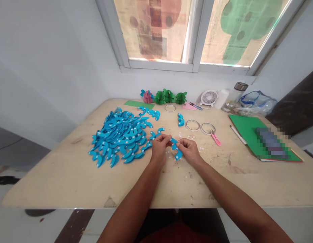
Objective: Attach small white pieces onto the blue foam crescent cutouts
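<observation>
Head view: while a blue foam cut-out [176, 147] is pinched between both hands just above the tabletop [70, 175], one piece is judged in work.
Left hand [159, 145]: fingers clamped on the cut-out's upper end.
Right hand [189, 150]: fingers clamped on its lower end.
Done: a large pile of blue cut-outs [121, 135], white squares already seen on many.
Left: two loose blue pieces [181, 120] near the tape rings [192, 125].

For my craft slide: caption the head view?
Both hands hold a blue paper piece beside a blue pile.
</observation>
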Available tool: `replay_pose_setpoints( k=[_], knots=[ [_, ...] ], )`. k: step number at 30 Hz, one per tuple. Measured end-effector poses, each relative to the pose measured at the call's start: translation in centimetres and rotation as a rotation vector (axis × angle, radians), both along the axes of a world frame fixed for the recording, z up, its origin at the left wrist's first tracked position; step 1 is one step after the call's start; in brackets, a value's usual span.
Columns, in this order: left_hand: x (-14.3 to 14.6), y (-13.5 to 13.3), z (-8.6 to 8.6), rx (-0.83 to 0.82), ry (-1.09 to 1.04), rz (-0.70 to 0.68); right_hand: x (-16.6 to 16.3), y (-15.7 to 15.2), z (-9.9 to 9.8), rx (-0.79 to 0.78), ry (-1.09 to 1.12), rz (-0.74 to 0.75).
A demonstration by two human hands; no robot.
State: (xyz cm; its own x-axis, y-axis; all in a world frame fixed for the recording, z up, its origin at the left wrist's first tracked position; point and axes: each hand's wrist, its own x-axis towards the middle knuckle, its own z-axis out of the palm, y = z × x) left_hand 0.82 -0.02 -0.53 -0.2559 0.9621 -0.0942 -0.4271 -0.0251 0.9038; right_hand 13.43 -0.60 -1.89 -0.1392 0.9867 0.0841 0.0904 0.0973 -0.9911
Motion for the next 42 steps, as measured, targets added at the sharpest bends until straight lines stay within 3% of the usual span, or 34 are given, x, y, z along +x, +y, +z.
replay_pose_setpoints(
  k=[4, 13, 27, 36, 39, 42],
  knots=[
    [0.1, 0.0, 0.1, -0.006, 0.021, -0.022, 0.0, 0.3, -0.2, -0.021, 0.049, -0.025],
    [0.3, -0.1, -0.5, -0.082, 0.102, -0.325, 0.6, 1.1, -0.5, -0.035, 0.171, -0.225],
    [0.8, -0.5, -0.3, -0.012, 0.206, -0.181, 0.6, 1.2, -0.9, 0.034, 0.110, -0.215],
    [1.0, -0.5, -0.3, -0.073, 0.189, -0.339, 1.1, 1.5, -0.8, 0.074, 0.124, -0.328],
    [1.0, -0.9, -0.1, -0.012, 0.283, -0.439, 1.4, 1.7, -0.7, 0.079, 0.137, -0.340],
    [1.3, -1.3, 0.0, 0.075, 0.391, -0.445, 1.4, 1.8, -0.7, 0.103, 0.149, -0.350]
  ],
)
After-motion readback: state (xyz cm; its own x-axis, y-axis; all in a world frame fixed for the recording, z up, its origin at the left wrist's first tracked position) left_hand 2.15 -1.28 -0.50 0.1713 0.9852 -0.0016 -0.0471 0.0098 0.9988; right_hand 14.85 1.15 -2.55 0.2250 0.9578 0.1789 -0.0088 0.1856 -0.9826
